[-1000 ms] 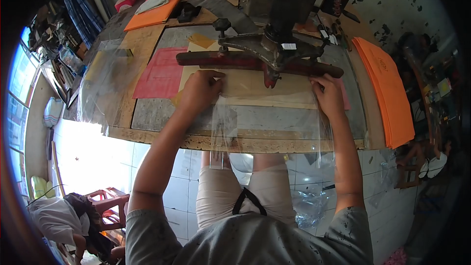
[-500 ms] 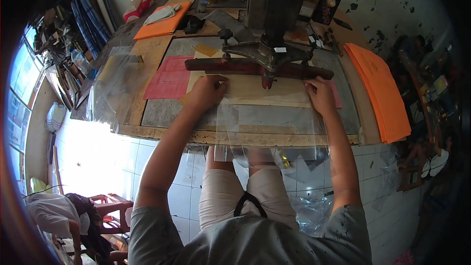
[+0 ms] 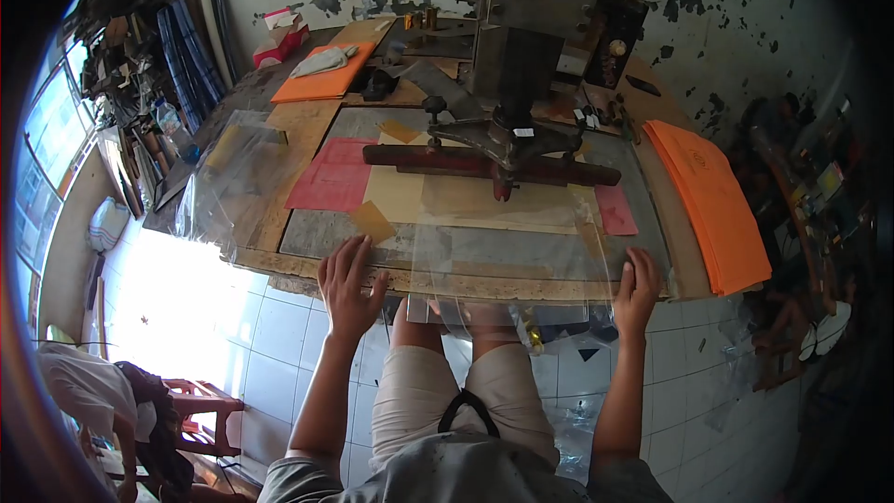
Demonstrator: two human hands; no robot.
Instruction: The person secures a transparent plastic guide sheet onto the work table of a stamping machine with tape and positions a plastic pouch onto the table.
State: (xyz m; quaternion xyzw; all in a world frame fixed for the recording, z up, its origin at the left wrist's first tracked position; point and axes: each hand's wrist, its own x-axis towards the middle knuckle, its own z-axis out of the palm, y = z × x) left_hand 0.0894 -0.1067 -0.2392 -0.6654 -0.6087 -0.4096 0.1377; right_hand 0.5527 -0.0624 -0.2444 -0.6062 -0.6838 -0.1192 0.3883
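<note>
My left hand rests at the front edge of the wooden table, fingers spread, holding nothing. My right hand lies at the same edge further right, fingers stretched out and also holding nothing. Between them a clear plastic sheet lies over the grey plate and hangs past the edge. It covers part of a cream sheet fixed with brown tape. Pink pieces lie at both sides. Above stands a press head with a dark red bar.
Orange folded material is stacked at right. Another orange stack with a whitish cloth lies back left. Clear plastic droops over the left edge. A seated person is at lower left; more people are dimly visible at right.
Both hands have left the area just below the press bar and come back toward me to the table edge, fingers opening out. The plastic sheet stays on the plate. My view has tilted upward.
</note>
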